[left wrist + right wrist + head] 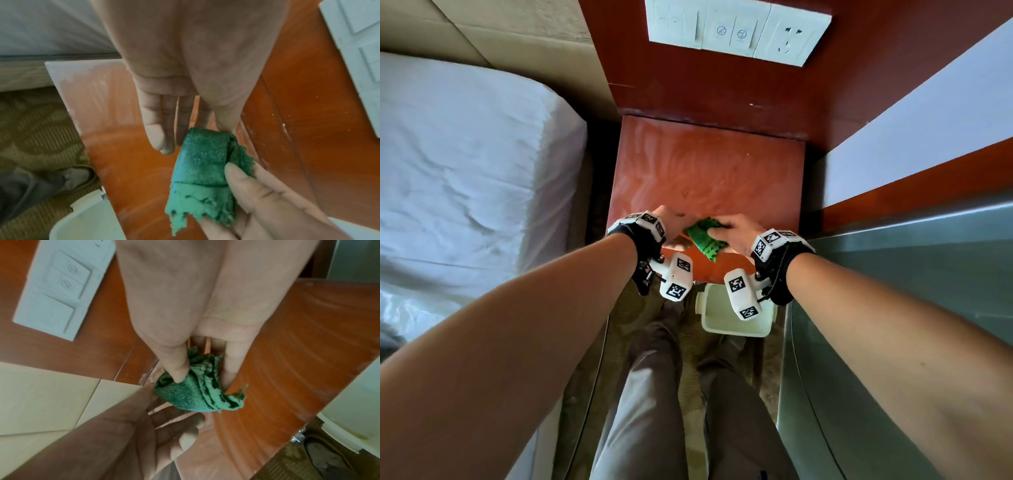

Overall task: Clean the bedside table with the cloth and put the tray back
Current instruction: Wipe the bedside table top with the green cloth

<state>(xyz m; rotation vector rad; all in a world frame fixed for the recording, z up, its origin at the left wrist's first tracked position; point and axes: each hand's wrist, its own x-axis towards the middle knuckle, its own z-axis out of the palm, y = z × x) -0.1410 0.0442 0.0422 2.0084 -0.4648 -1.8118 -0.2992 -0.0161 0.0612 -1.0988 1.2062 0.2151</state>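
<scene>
A folded green cloth (705,240) hangs just above the front edge of the red-brown bedside table (705,164). My right hand (726,228) pinches it between thumb and fingers (179,369). My left hand (671,222) is close on the cloth's left, palm open and fingers (156,133) straight, their tips by the cloth's (201,178) upper fold; I cannot tell if they touch. In the right wrist view the open left hand (164,426) lies under and beside the cloth (191,395). The white tray (736,318) stands on the floor below the table's front.
A bed with white sheets (465,171) lies at the left. A wooden back panel with white switches and a socket (736,31) rises behind the table. A grey-green metal surface (911,308) stands on the right. My legs (654,394) and patterned carpet are below.
</scene>
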